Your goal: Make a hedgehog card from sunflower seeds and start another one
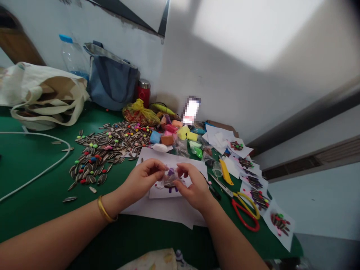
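Between my hands is a small clear plastic bag (171, 173) with a bit of purple, clay-like material in it. The thumb and fingers of my left hand (147, 176) pinch its left side. On the other side, my right hand (194, 184) grips the bag with curled fingers and thumb. Directly under them lies a small white card (157, 194), partly hidden, with dark and purple pieces on it. Larger white paper (146, 208) spreads beneath that card.
Sunflower seeds (126, 140) with coloured bits are heaped at left. Coloured clay packets (167, 140) lie behind the hands. Scissors (233, 194), a yellow cutter (226, 171) and several decorated cards (284, 225) sit to the right. A phone (191, 110), blue bag (112, 80) and white cable (60, 161) are farther out.
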{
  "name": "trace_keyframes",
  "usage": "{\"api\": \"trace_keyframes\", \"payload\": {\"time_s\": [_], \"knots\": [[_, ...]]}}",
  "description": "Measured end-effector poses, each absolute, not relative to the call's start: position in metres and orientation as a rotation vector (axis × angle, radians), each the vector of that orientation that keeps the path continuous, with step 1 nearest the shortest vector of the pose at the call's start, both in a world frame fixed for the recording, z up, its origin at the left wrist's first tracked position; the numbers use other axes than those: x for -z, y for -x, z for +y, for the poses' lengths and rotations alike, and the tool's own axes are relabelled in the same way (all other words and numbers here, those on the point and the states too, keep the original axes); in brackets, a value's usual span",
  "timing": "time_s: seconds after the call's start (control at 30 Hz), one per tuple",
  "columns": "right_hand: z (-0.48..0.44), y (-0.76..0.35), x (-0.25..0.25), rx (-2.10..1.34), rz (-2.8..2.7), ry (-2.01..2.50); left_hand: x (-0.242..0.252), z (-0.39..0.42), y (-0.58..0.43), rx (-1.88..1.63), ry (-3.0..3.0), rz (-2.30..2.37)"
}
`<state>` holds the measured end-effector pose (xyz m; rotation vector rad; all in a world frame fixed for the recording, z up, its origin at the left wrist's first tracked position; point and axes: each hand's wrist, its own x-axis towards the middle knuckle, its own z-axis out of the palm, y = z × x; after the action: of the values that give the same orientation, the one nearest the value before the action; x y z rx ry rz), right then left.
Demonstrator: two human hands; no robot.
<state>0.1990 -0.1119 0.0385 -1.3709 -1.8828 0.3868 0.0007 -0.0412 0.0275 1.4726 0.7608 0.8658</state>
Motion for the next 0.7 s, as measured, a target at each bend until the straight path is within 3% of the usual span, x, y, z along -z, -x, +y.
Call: {"api": "trace_keyframes", "payload": {"time_s": [0.4, 0.7], "knots": [[-0.113, -0.191, -0.040, -0.334, -1.828, 1.301, -0.029, -0.043, -0.001, -0.766, -1.403, 0.839], [-0.114, -0.186, -0.041, -0.367, -1.916, 1.279, -0.027, -0.046, 0.004, -0.778, -2.035, 0.766]]}}
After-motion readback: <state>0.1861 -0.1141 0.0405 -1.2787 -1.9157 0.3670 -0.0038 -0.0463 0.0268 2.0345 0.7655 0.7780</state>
